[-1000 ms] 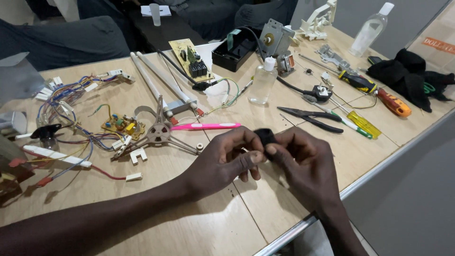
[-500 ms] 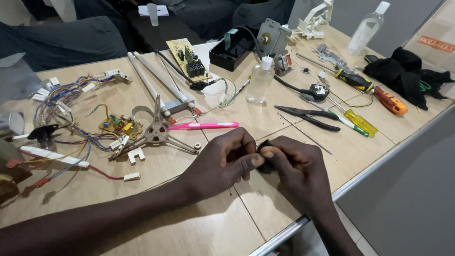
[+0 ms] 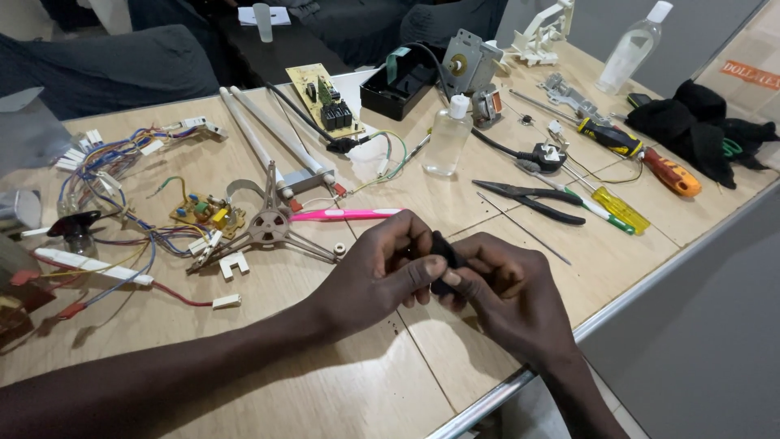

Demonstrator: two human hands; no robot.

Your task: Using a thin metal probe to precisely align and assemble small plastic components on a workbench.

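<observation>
My left hand (image 3: 375,271) and my right hand (image 3: 505,294) meet over the near part of the wooden table (image 3: 341,390). Both grip a small black part (image 3: 444,254) between their fingertips; most of it is hidden by the fingers. A pink toothbrush (image 3: 345,215) lies just beyond my left hand. A three-armed metal bracket (image 3: 270,227) sits to the left of it.
Pliers (image 3: 532,197), screwdrivers (image 3: 642,158), a black plug with cable (image 3: 546,154), a clear bottle (image 3: 448,136), circuit boards (image 3: 323,99), a small motor (image 3: 471,61), white tubes (image 3: 264,142) and wire bundles (image 3: 106,175) lie around. Black cloth (image 3: 703,126) sits at the right. The table's metal edge (image 3: 634,297) runs close by my right hand.
My hands stay together on the small black part, shifting a little nearer to me while the fingers turn it. Nothing else on the table has moved.
</observation>
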